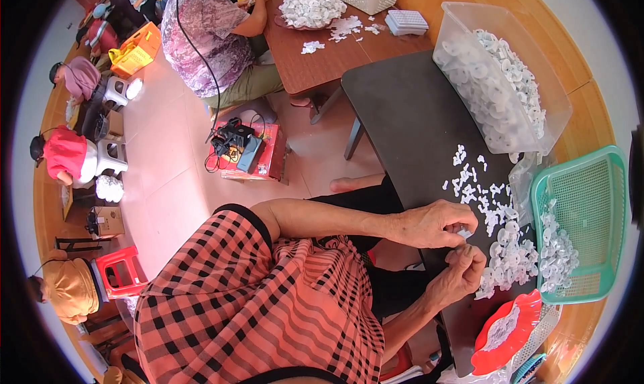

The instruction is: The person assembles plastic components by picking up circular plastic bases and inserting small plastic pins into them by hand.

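My left hand (433,224) is closed at the fingertips, pinching a small whitish plastic piece (464,234) over the edge of the dark table (396,105). Just below it in the view, my right hand (461,273) has its thumb and fingers pressed together. Whatever sits between those fingers is too small to make out. Beside both hands lies a heap of translucent white plastic parts (511,256). Small flat white pieces (493,213) are scattered on the tabletop past my left hand.
A clear bin (463,69) of round white parts stands on the table. Near the heap are a green basket (612,216) holding more parts and a red scalloped dish (484,362). Another person (204,38) sits at a brown table (302,65); a red box (272,159) carries cables.
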`<state>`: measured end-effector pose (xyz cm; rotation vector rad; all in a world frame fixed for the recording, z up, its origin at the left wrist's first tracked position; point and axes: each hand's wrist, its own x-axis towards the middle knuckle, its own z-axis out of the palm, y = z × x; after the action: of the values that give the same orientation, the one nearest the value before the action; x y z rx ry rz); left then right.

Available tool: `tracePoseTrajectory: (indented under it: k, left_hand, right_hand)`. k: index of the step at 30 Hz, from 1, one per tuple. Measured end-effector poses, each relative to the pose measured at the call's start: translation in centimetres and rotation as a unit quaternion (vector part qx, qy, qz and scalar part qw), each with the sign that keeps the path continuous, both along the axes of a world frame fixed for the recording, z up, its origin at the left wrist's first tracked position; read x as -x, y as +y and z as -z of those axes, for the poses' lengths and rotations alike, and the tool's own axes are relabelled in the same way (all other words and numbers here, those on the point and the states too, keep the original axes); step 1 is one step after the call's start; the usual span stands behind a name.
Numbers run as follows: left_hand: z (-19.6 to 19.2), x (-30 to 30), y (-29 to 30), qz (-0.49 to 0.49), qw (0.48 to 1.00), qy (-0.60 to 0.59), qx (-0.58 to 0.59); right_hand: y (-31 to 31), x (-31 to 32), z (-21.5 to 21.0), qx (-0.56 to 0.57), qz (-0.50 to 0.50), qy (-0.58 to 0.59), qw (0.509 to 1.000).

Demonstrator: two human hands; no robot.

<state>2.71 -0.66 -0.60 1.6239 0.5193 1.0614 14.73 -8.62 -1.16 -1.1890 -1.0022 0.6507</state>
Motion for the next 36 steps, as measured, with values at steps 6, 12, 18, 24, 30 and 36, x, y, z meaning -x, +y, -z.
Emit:
tracePoseTrajectory:
  k: [6, 12, 18, 24, 30, 36]
  left_hand:
    - [0.07, 0.02, -0.01, 0.0, 1.0, 0.0, -0.004]
    - [-0.03, 0.12, 0.0, 0.002, 1.0, 0.006, 0.0]
    - [0.01, 0.06, 0.05, 0.0, 1.0, 0.004, -0.004]
    - [-0.04, 0.17, 0.07, 0.019, 1.0, 0.02, 0.005]
    - [0.08, 0.26, 0.18, 0.012, 1.0, 0.028, -0.008]
    - [0.06, 0.25, 0.26, 0.013, 0.999, 0.032, -0.01]
  right_hand:
    - [-0.03, 0.12, -0.08, 0.005, 0.005, -0.003, 1.0]
    - [0.02, 0.19, -0.08, -0.002, -0.004, 0.002, 1.0]
    - [0.04, 0.14, -0.18, 0.003, -0.004, 0.001, 1.0]
    - [0.07, 0.0, 0.0, 0.001, -0.004, 0.005, 1.0]
    - [0.24, 0.3, -0.18, 0.003, -0.003, 0.01, 1.0]
    - [0.24, -0.05, 0.16, -0.006, -0.011, 0.001, 1.0]
